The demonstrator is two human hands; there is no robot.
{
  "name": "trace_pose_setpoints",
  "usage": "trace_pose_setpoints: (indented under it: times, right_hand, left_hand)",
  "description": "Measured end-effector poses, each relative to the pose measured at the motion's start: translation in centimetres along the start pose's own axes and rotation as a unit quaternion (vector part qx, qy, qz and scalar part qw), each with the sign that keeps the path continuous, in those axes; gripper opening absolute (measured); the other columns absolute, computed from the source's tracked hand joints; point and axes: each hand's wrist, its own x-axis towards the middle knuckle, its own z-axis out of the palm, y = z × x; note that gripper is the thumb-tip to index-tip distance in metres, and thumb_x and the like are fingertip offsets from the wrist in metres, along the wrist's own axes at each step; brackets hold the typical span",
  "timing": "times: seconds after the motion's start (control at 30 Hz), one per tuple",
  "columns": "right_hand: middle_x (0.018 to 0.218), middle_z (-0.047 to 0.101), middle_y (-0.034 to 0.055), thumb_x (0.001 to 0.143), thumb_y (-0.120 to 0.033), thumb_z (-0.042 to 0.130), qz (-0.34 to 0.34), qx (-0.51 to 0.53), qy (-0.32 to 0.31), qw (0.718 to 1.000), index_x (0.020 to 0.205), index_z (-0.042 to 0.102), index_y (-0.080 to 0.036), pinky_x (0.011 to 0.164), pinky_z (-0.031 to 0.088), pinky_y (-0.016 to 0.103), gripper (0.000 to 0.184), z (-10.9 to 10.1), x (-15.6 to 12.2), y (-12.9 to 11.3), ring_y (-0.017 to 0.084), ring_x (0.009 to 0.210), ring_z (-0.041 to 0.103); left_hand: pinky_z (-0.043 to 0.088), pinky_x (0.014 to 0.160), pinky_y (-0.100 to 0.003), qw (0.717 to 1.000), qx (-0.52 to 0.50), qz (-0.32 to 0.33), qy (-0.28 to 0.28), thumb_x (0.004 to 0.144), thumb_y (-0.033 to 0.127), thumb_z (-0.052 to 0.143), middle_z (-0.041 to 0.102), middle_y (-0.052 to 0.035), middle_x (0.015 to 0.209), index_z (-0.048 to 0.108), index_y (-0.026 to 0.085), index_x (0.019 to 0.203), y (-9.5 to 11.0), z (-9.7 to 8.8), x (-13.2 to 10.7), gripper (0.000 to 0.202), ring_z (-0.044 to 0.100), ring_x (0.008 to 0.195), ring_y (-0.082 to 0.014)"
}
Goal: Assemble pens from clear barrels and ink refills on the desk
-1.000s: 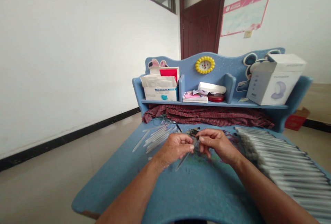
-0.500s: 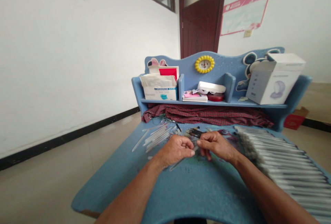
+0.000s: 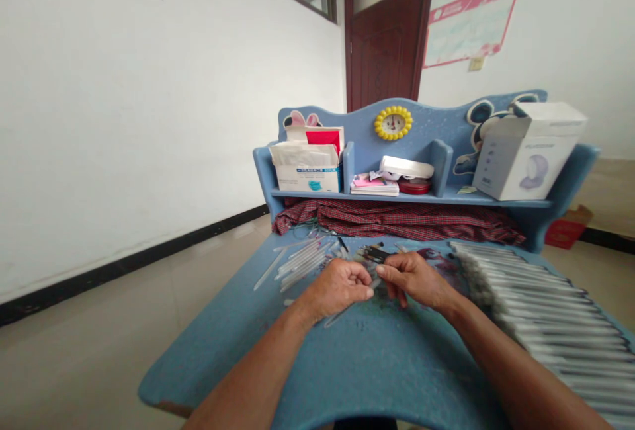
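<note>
My left hand (image 3: 343,286) is closed in a pinch above the blue desk (image 3: 372,364). A thin clear tube (image 3: 337,316) juts out under its palm, apparently held by the fingers. Close beside it, my right hand (image 3: 411,276) has thumb and forefinger pressed together on a small thin piece that I cannot make out. The fingertips of both hands nearly meet. Left of the hands lies a loose pile of clear, thin plastic tubes (image 3: 303,264). Just behind the right hand are several small black pieces (image 3: 376,253).
At the right lies a long row of pale sticks (image 3: 555,311) with fuzzy grey ends (image 3: 479,278). A checked red cloth (image 3: 397,219) runs below the shelf (image 3: 446,199). On the shelf stand a mask box (image 3: 308,177), a red round tin (image 3: 413,186) and a white carton (image 3: 530,152).
My right hand's fingertips have shifted very slightly. The left hand and the things on the desk look the same, apart from a tiny camera shift.
</note>
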Motion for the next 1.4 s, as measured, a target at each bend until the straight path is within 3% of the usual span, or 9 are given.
trace_pose_setpoints:
  times: [0.1,0.2,0.4,0.57,0.73,0.93,1.07,1.23,1.4]
  right_hand:
    - [0.047,0.054,-0.0016,0.079,-0.053,0.044,-0.007,-0.005,0.001,1.000,0.057,0.051,-0.015,0.034,0.033,0.018,0.045,-0.10,-0.03,-0.23,0.007,0.032,0.047]
    - [0.054,0.057,-0.0020,0.076,-0.051,0.051,-0.017,0.027,-0.006,0.999,0.069,0.054,-0.016,0.038,0.037,0.018,0.036,-0.21,-0.13,-0.56,0.008,0.036,0.051]
    - [0.045,0.053,-0.0013,0.080,-0.055,0.042,0.003,-0.014,-0.004,1.000,0.054,0.049,-0.015,0.033,0.032,0.018,0.048,-0.13,0.07,0.03,0.007,0.031,0.046]
    - [0.052,0.057,-0.0021,0.074,-0.053,0.053,0.000,0.024,-0.028,0.999,0.068,0.053,-0.016,0.037,0.036,0.018,0.038,-0.40,-0.11,-0.15,0.008,0.036,0.051]
    - [0.045,0.053,-0.0011,0.079,-0.058,0.041,0.013,-0.014,-0.033,0.999,0.054,0.050,-0.015,0.035,0.032,0.017,0.051,-0.41,-0.15,-0.10,0.007,0.032,0.047]
    - [0.048,0.057,-0.0015,0.074,-0.058,0.049,0.015,0.006,-0.030,0.999,0.060,0.050,-0.016,0.036,0.034,0.018,0.045,-0.36,-0.10,-0.14,0.007,0.034,0.049]
    - [0.044,0.054,-0.0011,0.078,-0.061,0.040,0.022,-0.011,-0.029,0.999,0.053,0.050,-0.015,0.034,0.032,0.018,0.052,-0.37,-0.10,-0.21,0.007,0.031,0.047]
    - [0.048,0.056,-0.0022,0.073,-0.056,0.052,0.018,0.025,-0.031,0.999,0.061,0.050,-0.016,0.036,0.034,0.018,0.042,-0.31,-0.19,-0.21,0.008,0.034,0.048]
    - [0.044,0.054,-0.0016,0.076,-0.060,0.043,0.030,0.003,-0.030,0.999,0.055,0.049,-0.015,0.033,0.031,0.018,0.050,-0.20,-0.05,-0.11,0.007,0.030,0.045]
  left_hand:
    - [0.023,0.045,-0.019,1.000,-0.003,0.005,0.006,0.061,0.027,0.063,0.039,0.0075,0.049,0.057,0.012,0.066,0.02,-0.03,0.01,0.017,0.033,0.047,-0.0049]
    - [0.025,0.046,-0.018,1.000,-0.005,0.012,0.005,0.062,0.027,0.063,0.041,0.0068,0.050,0.057,0.012,0.066,-0.01,-0.04,0.01,0.017,0.035,0.048,-0.0052]
    - [0.025,0.045,-0.018,1.000,0.011,0.010,0.005,0.062,0.024,0.063,0.040,0.0066,0.050,0.057,0.011,0.067,0.01,0.08,0.01,0.015,0.035,0.048,-0.0053]
    - [0.024,0.045,-0.018,1.000,0.001,0.006,0.007,0.061,0.026,0.063,0.039,0.0071,0.049,0.056,0.012,0.067,0.06,0.05,0.00,0.017,0.034,0.048,-0.0052]
    - [0.025,0.046,-0.019,1.000,0.003,0.003,0.004,0.061,0.027,0.063,0.040,0.0070,0.050,0.056,0.012,0.067,0.16,0.17,-0.07,0.018,0.034,0.048,-0.0054]
    - [0.025,0.046,-0.019,1.000,0.006,0.001,0.003,0.060,0.028,0.064,0.041,0.0066,0.050,0.057,0.012,0.067,0.28,0.17,-0.13,0.020,0.035,0.048,-0.0059]
    - [0.026,0.047,-0.019,1.000,0.011,0.002,-0.002,0.061,0.029,0.065,0.041,0.0064,0.051,0.057,0.012,0.068,0.14,0.12,-0.08,0.020,0.036,0.049,-0.0061]
    - [0.027,0.047,-0.020,1.000,0.002,0.008,-0.004,0.059,0.029,0.066,0.043,0.0059,0.052,0.057,0.011,0.068,-0.08,0.16,0.03,0.022,0.037,0.050,-0.0064]
    - [0.026,0.047,-0.019,1.000,0.006,0.005,0.005,0.059,0.029,0.067,0.042,0.0063,0.052,0.057,0.011,0.068,0.01,0.31,0.03,0.022,0.037,0.050,-0.0062]
